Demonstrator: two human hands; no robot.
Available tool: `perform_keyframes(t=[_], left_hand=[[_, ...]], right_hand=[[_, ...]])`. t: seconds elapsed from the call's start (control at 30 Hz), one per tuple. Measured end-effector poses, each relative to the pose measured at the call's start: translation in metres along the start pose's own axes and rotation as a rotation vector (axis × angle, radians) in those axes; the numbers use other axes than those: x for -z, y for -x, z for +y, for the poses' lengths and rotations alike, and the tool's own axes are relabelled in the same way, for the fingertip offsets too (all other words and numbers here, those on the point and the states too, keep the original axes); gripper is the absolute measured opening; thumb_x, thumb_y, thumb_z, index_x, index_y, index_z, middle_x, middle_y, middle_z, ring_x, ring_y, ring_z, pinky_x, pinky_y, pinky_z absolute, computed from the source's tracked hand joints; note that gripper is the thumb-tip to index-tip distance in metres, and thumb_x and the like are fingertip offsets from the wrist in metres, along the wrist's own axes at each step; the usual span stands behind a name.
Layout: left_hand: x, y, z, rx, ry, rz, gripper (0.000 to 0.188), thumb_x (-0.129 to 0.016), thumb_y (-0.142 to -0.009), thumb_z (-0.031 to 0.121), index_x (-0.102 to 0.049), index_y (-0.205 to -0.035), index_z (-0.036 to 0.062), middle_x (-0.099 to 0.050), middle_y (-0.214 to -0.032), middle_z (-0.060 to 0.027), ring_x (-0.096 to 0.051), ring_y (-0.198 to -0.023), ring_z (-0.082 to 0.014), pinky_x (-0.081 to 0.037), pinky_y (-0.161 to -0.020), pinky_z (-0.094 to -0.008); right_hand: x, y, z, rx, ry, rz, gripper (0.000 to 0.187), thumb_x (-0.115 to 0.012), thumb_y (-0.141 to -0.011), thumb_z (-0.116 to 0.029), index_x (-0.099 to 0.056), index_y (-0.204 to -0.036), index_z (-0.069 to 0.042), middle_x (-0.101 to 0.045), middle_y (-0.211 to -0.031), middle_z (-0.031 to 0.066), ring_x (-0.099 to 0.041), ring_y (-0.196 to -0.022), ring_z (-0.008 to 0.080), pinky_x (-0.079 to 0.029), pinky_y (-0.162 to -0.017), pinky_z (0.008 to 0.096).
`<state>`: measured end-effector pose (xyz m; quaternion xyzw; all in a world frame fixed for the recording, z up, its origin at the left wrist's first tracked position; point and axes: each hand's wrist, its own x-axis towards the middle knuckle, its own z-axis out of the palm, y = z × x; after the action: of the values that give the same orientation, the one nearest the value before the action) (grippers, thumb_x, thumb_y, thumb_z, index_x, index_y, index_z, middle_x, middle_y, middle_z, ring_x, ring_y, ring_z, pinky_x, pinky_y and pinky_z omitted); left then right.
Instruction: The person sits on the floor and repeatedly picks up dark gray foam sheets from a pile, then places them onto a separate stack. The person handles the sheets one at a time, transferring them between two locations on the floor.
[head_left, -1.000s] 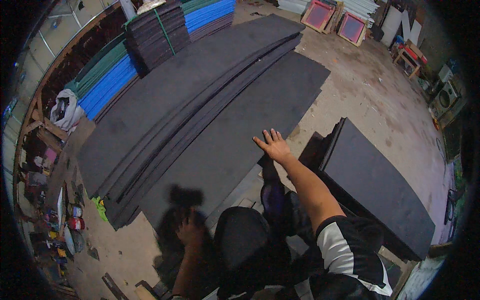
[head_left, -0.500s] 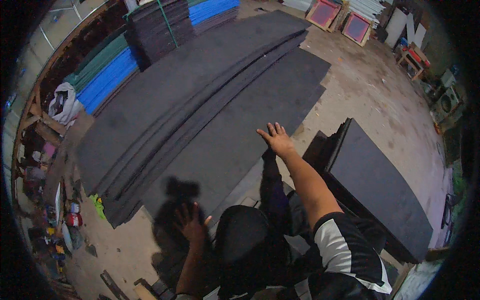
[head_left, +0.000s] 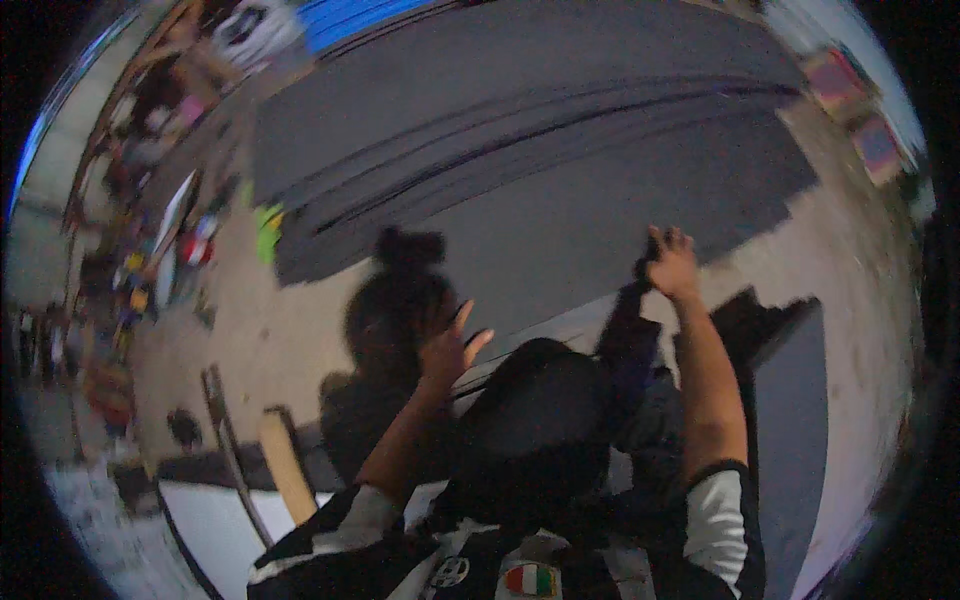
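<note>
Since half a second ago my view has swung down and left, and my left hand has lifted off the floor. Now it hangs in the air with fingers loosely spread, holding nothing, above my own shadow on the concrete floor. My right hand reaches forward, fingers curled over the near edge of the top grey foam sheet; motion blur hides whether they pinch it or only rest on it. Beyond that hand, further grey sheets lie fanned in a low stack. Right of my right forearm, a separate dark foam slab lies on the floor. Near my left elbow lies a wooden handle.
</note>
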<state>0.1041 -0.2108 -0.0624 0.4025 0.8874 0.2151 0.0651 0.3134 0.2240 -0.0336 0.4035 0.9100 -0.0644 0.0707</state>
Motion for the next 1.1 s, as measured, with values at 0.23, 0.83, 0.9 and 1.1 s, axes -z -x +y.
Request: perform_keyframes(t=[0.23,0.83,0.9,1.1], left_hand=[[0.016,-0.003,-0.077,0.615,0.044,0.183,0.081,-0.067,-0.090,0.061,-0.048,-0.153,0.0137,-0.045,-0.156,-0.0235,-0.038,-0.144,-0.0449,-0.028,-0.118,-0.0615],[0.027,-0.037,-0.115,0.768,1.280,-0.124,0.072,-0.062,-0.094,0.059,-0.052,-0.147,0.0106,-0.051,-0.148,-0.0207,-0.045,-0.136,-0.0414,-0.034,-0.115,-0.0572],[0.031,-0.040,-0.110,0.747,1.308,-0.141,0.071,-0.061,-0.095,0.058,-0.053,-0.146,0.0103,-0.052,-0.147,-0.0204,-0.046,-0.135,-0.0411,-0.034,-0.115,-0.0567],[0.045,-0.036,-0.107,0.734,1.366,-0.145,0.069,-0.059,-0.096,0.058,-0.054,-0.144,0.0093,-0.054,-0.144,-0.0195,-0.048,-0.132,-0.0399,-0.036,-0.113,-0.0553]], right_hand=[[-0.037,0.011,-0.032,-0.065,-0.012,0.093,0.076,-0.053,-0.099,-0.059,-0.027,-0.164,-0.031,-0.023,-0.170,0.0171,-0.018,-0.156,0.0461,-0.025,-0.124,0.0557],[-0.028,0.030,-0.055,-0.169,-0.318,0.194,0.082,-0.059,-0.093,-0.065,-0.034,-0.162,-0.028,-0.012,-0.171,0.0235,-0.009,-0.157,0.0476,-0.029,-0.118,0.0665],[-0.042,0.034,-0.057,-0.194,-0.385,0.336,0.082,-0.064,-0.091,-0.062,-0.036,-0.161,-0.029,-0.012,-0.170,0.0286,-0.009,-0.156,0.0519,-0.029,-0.118,0.0672],[-0.042,0.044,-0.075,-0.331,-0.656,0.358,0.086,-0.072,-0.088,-0.056,-0.038,-0.161,-0.025,-0.003,-0.168,0.0346,-0.013,-0.149,0.0631,-0.033,-0.116,0.0663]])
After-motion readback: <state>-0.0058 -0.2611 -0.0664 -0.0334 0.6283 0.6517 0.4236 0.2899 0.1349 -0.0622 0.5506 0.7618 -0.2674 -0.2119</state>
